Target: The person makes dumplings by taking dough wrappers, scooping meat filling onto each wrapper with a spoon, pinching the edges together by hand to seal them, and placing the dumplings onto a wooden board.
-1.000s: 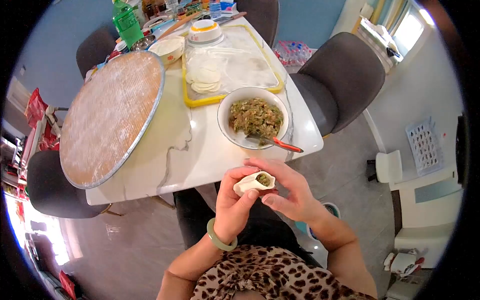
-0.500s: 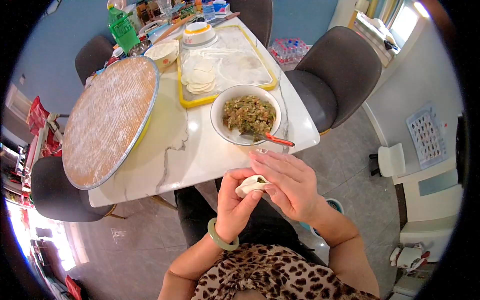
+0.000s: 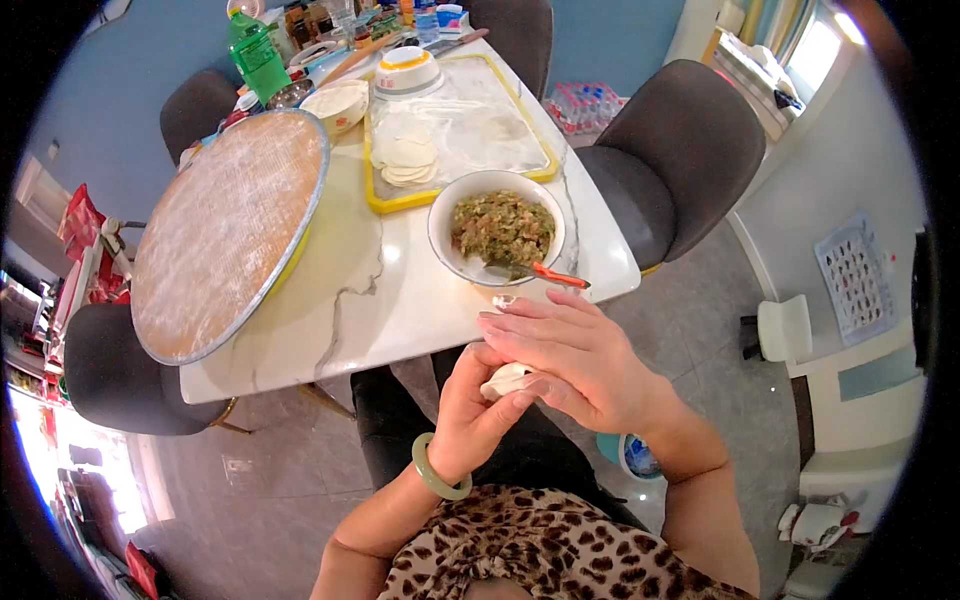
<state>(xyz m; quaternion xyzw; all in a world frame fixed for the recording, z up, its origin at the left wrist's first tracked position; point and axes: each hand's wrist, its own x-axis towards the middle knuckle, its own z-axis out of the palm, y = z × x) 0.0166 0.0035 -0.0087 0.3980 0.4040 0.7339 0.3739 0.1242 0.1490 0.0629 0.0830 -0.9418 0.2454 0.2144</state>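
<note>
A small pale dumpling [image 3: 507, 381] is cupped between my two hands, just off the front corner of the table. My left hand [image 3: 474, 408], with a pale green bangle at the wrist, is closed around its lower left side. From above, my right hand [image 3: 578, 358] covers it, thumb and finger bases pressing on the wrapper while the fingers stretch out to the left. Part of the dumpling is hidden by the fingers. Beyond my hands stands a white bowl [image 3: 436, 243] of chopped filling [image 3: 503, 228]; an orange-handled spoon [image 3: 560, 276] rests in it.
Several round dough wrappers [image 3: 408, 162] lie on a floured, yellow-rimmed board [image 3: 490, 130]. A large floured round tray [image 3: 225, 235] covers the table's left side. Farther back are an upturned bowl [image 3: 408, 80], a floury bowl [image 3: 338, 106] and a green bottle [image 3: 257, 58]. Chairs flank the table [image 3: 350, 340].
My right hand has closed further over the dumpling. The filling that showed at its opening is now out of sight. The view has shifted slightly.
</note>
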